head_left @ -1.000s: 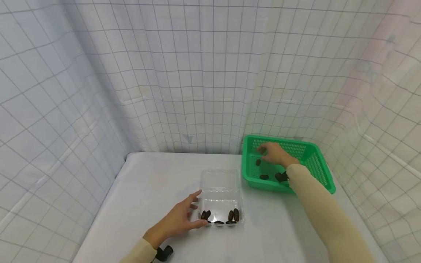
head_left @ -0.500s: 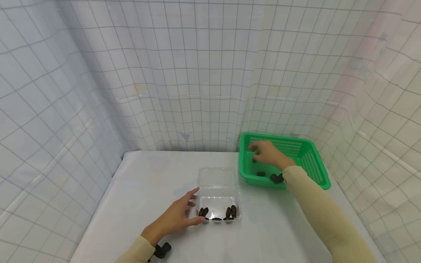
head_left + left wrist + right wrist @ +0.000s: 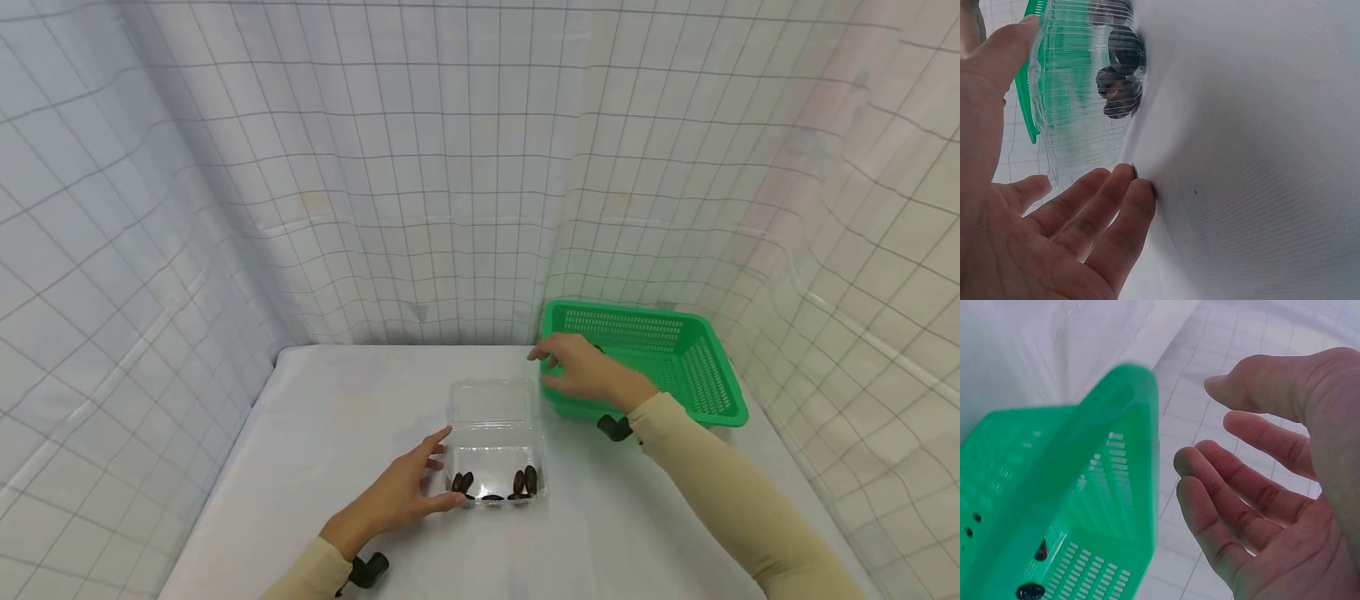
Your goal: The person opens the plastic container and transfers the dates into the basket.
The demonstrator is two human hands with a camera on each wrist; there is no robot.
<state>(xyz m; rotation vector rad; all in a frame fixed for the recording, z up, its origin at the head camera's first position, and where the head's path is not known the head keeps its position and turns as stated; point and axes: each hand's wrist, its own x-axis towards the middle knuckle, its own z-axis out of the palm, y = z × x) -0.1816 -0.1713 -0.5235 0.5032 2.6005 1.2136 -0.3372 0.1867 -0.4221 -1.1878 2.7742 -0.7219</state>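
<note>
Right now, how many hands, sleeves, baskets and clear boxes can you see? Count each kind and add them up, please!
Hands: 2, the left hand and the right hand
Sleeves: 2, the left sleeve and the right sleeve
Baskets: 1, the green basket
Clear boxes: 1, the clear box
Total: 6

The right hand [image 3: 1294, 519] is held, fingers loosely bent, beside a green basket [image 3: 1085, 444]. Two dark objects [image 3: 1030, 591] are seen near an edge of its floor.

Right hand [image 3: 581, 369], earlier inside the green basket [image 3: 667, 367], now over its left rim
</note>
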